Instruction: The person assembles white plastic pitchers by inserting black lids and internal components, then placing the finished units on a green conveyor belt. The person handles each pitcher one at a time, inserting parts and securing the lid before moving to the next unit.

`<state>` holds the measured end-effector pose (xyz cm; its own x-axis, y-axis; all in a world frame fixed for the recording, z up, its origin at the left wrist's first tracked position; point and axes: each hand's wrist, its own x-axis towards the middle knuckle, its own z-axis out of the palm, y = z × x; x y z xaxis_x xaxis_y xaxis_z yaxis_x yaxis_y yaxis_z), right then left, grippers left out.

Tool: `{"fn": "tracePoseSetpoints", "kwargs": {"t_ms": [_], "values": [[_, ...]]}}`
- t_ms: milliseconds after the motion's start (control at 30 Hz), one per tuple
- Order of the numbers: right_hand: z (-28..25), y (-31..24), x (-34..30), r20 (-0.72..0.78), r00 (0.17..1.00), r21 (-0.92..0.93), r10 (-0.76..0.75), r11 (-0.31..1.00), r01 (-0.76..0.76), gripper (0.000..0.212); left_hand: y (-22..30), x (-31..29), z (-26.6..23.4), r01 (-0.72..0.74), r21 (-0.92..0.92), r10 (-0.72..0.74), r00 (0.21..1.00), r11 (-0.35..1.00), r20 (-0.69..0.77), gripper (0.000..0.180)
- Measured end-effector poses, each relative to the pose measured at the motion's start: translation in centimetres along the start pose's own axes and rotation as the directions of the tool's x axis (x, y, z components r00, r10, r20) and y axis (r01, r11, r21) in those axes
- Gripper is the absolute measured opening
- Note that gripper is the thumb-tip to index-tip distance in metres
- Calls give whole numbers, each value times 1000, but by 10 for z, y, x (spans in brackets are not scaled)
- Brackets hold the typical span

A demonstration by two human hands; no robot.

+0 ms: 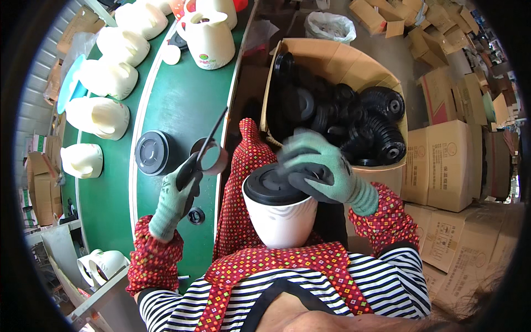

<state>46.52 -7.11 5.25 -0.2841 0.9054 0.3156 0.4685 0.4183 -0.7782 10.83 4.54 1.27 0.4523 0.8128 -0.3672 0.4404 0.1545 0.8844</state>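
Note:
A white pot body (280,224) stands in my lap, with a round black plastic part (276,185) on its top. Over the right side of that black part is my right hand (319,166), in a green glove with dark fingertips; its fingers are bent but smeared by motion, so what they hold, if anything, does not show. My left hand (181,195), gloved alike, is closed around a thin black rod (213,133) that points up and away. Close by its fingers is a grey round cup-like piece (211,159); whether the hand touches it is unclear.
A black round lid-like part (152,152) and a small black piece (195,216) lie on the green belt (166,105). Several cream pots (98,118) line its left side; another (207,41) stands farther off. An open carton (337,61) of black parts sits at right, near stacked cartons (442,160).

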Motion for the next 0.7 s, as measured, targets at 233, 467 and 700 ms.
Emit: {"fn": "tracePoseSetpoints", "kwargs": {"t_ms": [233,467,700], "values": [[-2,32,90,63,996,-179,-64,981,74,29,147,-12,31,-153,201,65,919,967,389,54],[5,80,54,196,954,203,227,942,-266,37,189,26,60,-509,160,373,778,846,505,46],[1,69,14,-77,990,-14,117,993,-119,32,163,22,94,-669,163,480,661,726,576,57]]}}
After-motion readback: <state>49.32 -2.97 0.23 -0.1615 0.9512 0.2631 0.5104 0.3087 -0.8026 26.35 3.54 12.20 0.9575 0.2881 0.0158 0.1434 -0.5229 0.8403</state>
